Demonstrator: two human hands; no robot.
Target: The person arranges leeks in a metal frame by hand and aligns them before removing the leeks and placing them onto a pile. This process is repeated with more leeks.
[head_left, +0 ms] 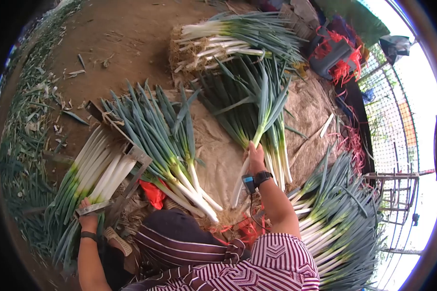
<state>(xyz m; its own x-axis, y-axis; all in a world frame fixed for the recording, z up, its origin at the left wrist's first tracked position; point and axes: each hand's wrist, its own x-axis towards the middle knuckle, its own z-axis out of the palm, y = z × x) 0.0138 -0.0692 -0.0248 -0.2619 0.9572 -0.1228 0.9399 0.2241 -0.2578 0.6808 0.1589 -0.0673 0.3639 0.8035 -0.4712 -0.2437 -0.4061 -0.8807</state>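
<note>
My right hand [256,157] is closed round the stem of a leek [260,127], its white end pointing down toward me and its green leaves fanned out ahead. More leeks lie just beyond that hand on the brown sheet. On the left, my left hand [87,216] is curled at the green part of a bunch of leeks [99,169] lying in a metal frame [141,156]. A flat metal bar of the frame crosses in front of this hand and hides part of the fingers. Between my hands lies a loose group of leeks [167,145], white ends toward me.
A rooted heap of leeks [218,41] lies at the far side, and another pile [332,228] at the right. Red plastic strips [342,58] hang over a grey object. Leaf scraps [26,160] cover the left ground. A mesh fence [391,111] stands right.
</note>
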